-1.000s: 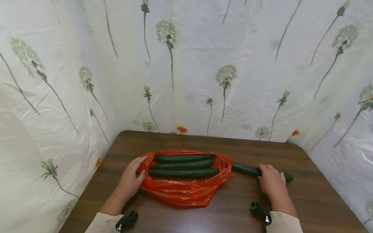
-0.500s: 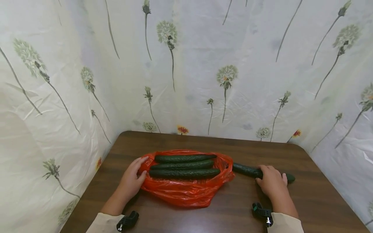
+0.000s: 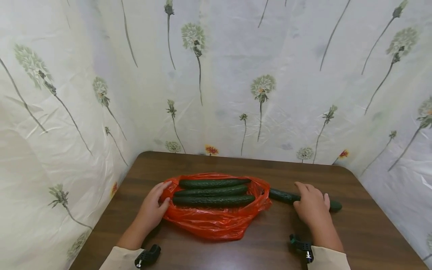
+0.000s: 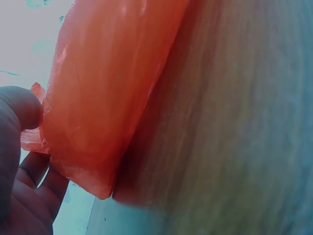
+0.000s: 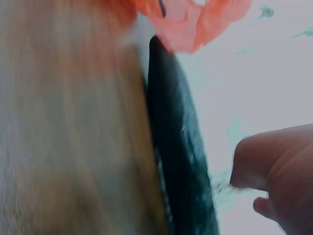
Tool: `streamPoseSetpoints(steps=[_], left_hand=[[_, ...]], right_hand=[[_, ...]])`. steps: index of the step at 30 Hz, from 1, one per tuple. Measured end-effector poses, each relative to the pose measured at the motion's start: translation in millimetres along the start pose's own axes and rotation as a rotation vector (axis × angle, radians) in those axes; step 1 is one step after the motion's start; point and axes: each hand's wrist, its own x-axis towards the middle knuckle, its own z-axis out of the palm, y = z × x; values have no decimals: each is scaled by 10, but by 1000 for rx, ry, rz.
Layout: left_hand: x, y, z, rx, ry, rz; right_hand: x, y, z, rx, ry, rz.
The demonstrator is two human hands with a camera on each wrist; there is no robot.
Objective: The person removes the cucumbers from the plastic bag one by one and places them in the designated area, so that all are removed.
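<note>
A red plastic bag (image 3: 209,225) lies on the table with its mouth spread, and three dark green cucumbers (image 3: 214,201) lie side by side in it. My left hand (image 3: 152,208) pinches the bag's left rim between thumb and fingers; the left wrist view shows the red film (image 4: 105,98) caught there. Right of the bag, a fourth cucumber (image 3: 282,195) lies on the table, its left end by the bag's edge. My right hand (image 3: 313,208) hovers over that cucumber's middle, hiding part of it. In the right wrist view its fingers stand apart from the cucumber (image 5: 178,137).
The dark brown wooden table (image 3: 263,243) has rounded far corners. Floral sheeting (image 3: 222,75) hangs behind it and along both sides. Each wrist carries a black camera mount (image 3: 148,255) close to the beige sleeve.
My right hand has let go of the cucumber and lifted, its fingers straightening and shifting slightly left. The left hand, the bag and the cucumbers have stayed in place.
</note>
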Motion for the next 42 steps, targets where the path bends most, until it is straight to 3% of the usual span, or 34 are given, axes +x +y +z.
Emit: streamPoseSetpoints(steps=[10,19,31,42], left_hand=[[2,1,-15,-14,-15,-5],[12,-2,-5,-16,-21,-19],[-13,-10,-13,-11,-12,-14],[1,-19,2,-2,-7,5]], right_hand=[[-41,-625,-204,81,287,-64],[-81,-1196,-257,117,385,-252],[-74,-1760,-22,65,259,-424],[-108,-2002,223,5,139,-418]])
